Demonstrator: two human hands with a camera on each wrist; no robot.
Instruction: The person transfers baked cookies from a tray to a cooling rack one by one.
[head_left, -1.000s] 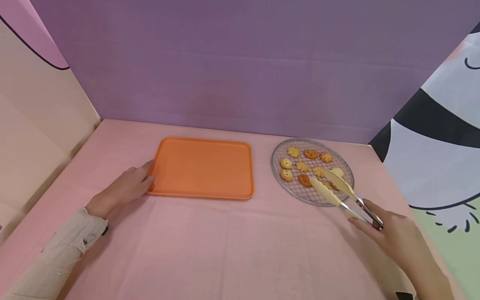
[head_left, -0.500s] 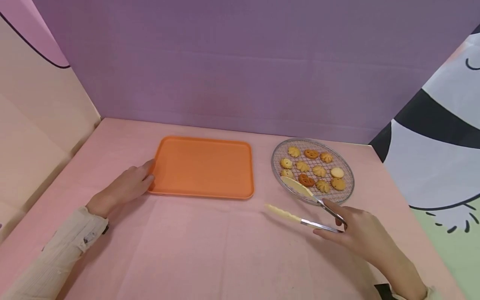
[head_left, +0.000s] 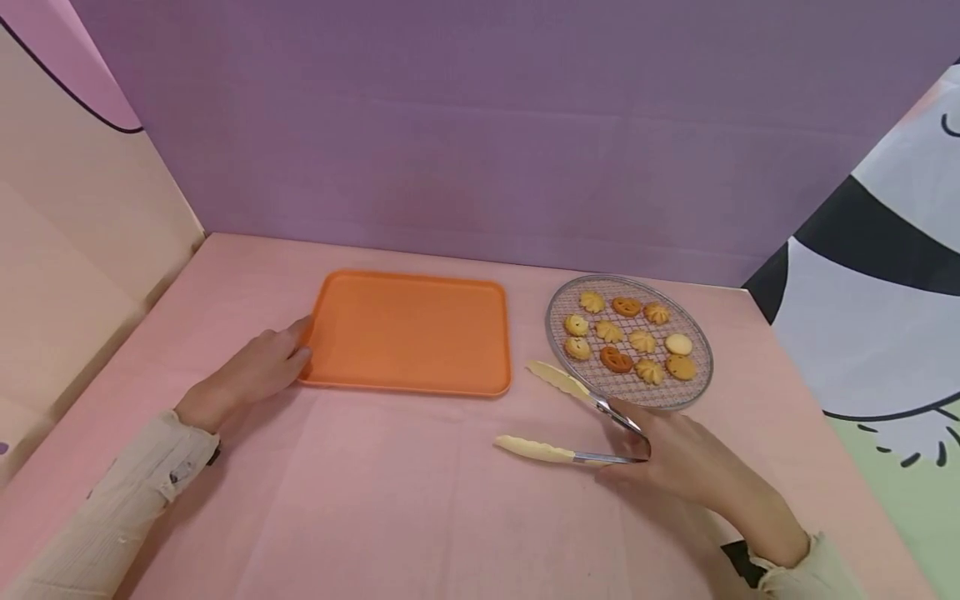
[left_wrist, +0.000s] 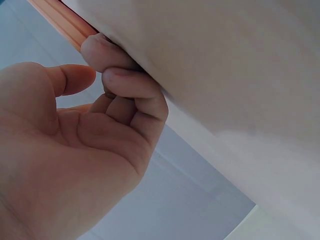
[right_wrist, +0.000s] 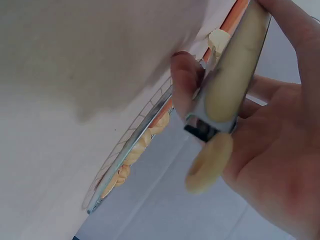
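Tongs [head_left: 570,412] swung off rack [head_left: 697,379], cookies [head_left: 628,337] remain

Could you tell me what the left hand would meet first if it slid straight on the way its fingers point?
The left hand points right and slightly away, and its fingertips already rest against the orange tray at its left edge, so the tray's rim comes first.

In the wrist views the orange tray [left_wrist: 64,22] and wire rack [right_wrist: 131,150] show only slivers.
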